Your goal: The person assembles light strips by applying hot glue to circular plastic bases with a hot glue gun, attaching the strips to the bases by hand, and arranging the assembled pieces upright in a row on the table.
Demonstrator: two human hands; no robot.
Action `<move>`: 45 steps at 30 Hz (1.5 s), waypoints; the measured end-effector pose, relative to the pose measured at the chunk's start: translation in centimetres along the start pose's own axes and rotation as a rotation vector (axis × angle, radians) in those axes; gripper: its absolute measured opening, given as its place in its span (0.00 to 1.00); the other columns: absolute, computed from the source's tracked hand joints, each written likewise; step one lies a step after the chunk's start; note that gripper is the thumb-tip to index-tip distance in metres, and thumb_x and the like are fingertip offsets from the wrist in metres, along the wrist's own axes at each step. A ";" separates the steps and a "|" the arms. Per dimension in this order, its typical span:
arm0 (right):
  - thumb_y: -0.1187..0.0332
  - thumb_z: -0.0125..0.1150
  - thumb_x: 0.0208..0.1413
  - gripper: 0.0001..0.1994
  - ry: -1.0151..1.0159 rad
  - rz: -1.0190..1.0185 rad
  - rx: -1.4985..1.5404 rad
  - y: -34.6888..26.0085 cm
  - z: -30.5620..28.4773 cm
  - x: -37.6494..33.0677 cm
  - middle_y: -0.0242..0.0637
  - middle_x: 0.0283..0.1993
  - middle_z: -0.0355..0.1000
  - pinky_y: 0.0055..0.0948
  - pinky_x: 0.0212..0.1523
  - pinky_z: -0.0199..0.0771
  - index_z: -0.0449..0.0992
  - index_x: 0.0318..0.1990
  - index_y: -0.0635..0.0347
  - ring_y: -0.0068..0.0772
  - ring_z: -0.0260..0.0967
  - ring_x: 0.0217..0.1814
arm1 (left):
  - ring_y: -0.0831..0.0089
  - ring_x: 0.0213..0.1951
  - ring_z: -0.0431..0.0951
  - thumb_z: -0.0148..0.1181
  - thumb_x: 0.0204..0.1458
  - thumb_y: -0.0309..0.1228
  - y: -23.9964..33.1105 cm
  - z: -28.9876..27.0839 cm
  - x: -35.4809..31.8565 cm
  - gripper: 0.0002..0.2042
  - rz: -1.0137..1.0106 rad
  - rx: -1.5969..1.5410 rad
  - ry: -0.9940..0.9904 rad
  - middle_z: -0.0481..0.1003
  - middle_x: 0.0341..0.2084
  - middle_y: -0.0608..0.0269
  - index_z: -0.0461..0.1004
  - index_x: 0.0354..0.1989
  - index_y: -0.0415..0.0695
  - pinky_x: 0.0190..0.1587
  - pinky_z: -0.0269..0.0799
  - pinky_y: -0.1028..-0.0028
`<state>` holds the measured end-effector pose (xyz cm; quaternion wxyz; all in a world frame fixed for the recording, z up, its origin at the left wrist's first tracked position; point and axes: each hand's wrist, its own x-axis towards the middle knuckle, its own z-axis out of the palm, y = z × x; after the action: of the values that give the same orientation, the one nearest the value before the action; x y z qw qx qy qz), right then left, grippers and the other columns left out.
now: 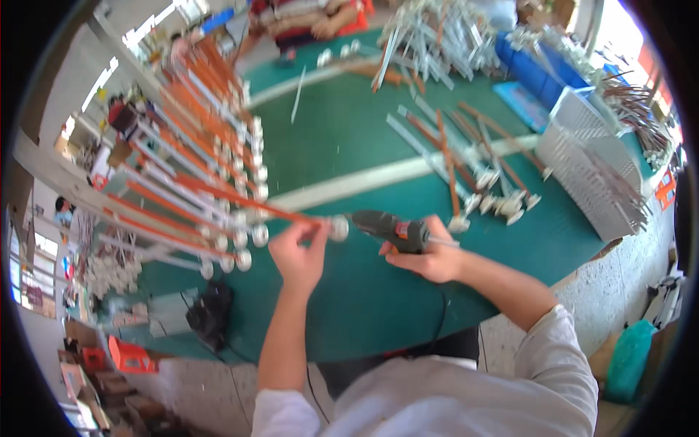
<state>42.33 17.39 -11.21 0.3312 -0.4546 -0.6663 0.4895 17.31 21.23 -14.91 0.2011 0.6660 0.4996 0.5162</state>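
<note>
My left hand (297,251) is closed, its fingers pinching a long orange-brown strip (251,206) near its end. A white round cap (338,228) sits at that end, just right of my fingertips. My right hand (437,255) is wrapped round a dark green glue gun (389,230). Its nozzle points left at the cap, close to it; whether they touch I cannot tell. A pale glue stick (443,241) sticks out of the gun's back, and a thin black cord (441,317) hangs below it.
To the left, several orange and white strips with white caps (243,260) lie in a row. More capped strips (502,200) lie loosely at right, beside a white basket (575,160) and a blue bin (535,69). A pile of strips (444,40) and another person's hands (325,28) are at the far side.
</note>
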 end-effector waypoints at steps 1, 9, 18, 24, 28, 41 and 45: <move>0.65 0.67 0.51 0.10 -0.007 -0.065 -0.038 0.7 0.5 -0.1 0.42 0.21 0.71 0.34 0.29 0.72 0.75 0.30 0.62 0.40 0.71 0.23 | 0.77 0.27 0.82 0.69 0.52 0.25 0.2 0.2 0.3 0.06 0.011 -0.010 0.028 0.82 0.24 0.58 0.82 0.33 0.34 0.33 0.75 0.77; 0.71 0.67 0.47 0.07 -0.046 -0.116 -0.105 2.0 2.2 -0.1 0.44 0.23 0.75 0.34 0.28 0.73 0.76 0.29 0.66 0.44 0.74 0.24 | 0.79 0.25 0.82 0.68 0.52 0.21 0.4 0.4 0.0 0.04 -0.077 -0.102 -0.008 0.82 0.23 0.60 0.80 0.29 0.34 0.31 0.74 0.81; 0.72 0.65 0.48 0.07 -0.029 -0.106 -0.182 2.8 2.6 -0.6 0.42 0.20 0.71 0.33 0.24 0.68 0.75 0.27 0.65 0.41 0.69 0.19 | 0.75 0.22 0.82 0.69 0.50 0.22 -0.2 1.0 -0.7 0.06 0.027 0.057 -0.063 0.80 0.19 0.59 0.77 0.25 0.36 0.28 0.72 0.79; 0.73 0.65 0.47 0.06 -0.007 -0.134 -0.166 3.2 2.7 -0.1 0.41 0.18 0.69 0.33 0.22 0.68 0.75 0.26 0.65 0.41 0.68 0.17 | 0.77 0.23 0.82 0.69 0.50 0.22 -0.2 1.3 -0.3 0.06 0.032 0.063 -0.114 0.81 0.20 0.60 0.77 0.26 0.36 0.29 0.73 0.79; 0.73 0.65 0.47 0.07 -0.008 -0.133 -0.157 3.4 2.8 -0.1 0.42 0.18 0.69 0.34 0.22 0.67 0.74 0.26 0.66 0.43 0.68 0.17 | 0.78 0.25 0.83 0.69 0.51 0.22 -0.3 1.0 0.0 0.05 -0.033 0.028 -0.136 0.82 0.21 0.61 0.78 0.27 0.36 0.30 0.74 0.80; 0.72 0.66 0.48 0.08 -0.050 -0.098 -0.222 3.3 2.6 0.0 0.44 0.20 0.70 0.37 0.22 0.65 0.74 0.26 0.66 0.48 0.68 0.19 | 0.78 0.26 0.83 0.69 0.51 0.22 -0.1 0.7 0.2 0.06 -0.078 0.008 -0.179 0.82 0.23 0.60 0.77 0.28 0.34 0.31 0.75 0.81; 0.71 0.67 0.48 0.08 -0.078 -0.082 -0.239 3.3 2.3 0.1 0.44 0.19 0.70 0.36 0.21 0.65 0.74 0.26 0.67 0.48 0.68 0.19 | 0.79 0.26 0.83 0.69 0.51 0.22 -0.1 0.6 0.2 0.06 -0.096 -0.005 -0.172 0.82 0.22 0.60 0.77 0.27 0.35 0.31 0.75 0.81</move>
<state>41.18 17.00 -15.07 0.2683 -0.4436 -0.7504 0.4101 17.82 21.60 -15.10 0.2695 0.6827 0.5102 0.4482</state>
